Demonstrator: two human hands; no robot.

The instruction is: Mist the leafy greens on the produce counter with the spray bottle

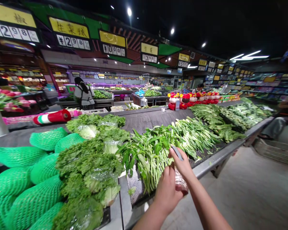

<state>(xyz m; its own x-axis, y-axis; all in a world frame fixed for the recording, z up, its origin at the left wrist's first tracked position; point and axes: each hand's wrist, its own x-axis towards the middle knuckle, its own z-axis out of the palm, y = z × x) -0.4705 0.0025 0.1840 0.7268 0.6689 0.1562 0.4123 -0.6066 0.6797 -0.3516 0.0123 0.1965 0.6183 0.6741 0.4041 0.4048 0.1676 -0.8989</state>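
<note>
My left hand (166, 188) is closed around a crumpled clear plastic bag (180, 183) at the front edge of a produce stand. My right hand (182, 163) pinches a small flat grey strip (177, 152) between thumb and fingers, just above the bag. Both hands hover right beside a pile of long-stemmed leafy greens (148, 153) lying on black mesh matting.
The metal-rimmed stand (218, 158) holds wrapped lettuce (91, 166), green foam-netted produce (19, 179) and more greens (230, 119) to the right. A person (84, 93) stands at far counters. Grey crates (275, 150) sit on the concrete floor at right. Price signs hang overhead.
</note>
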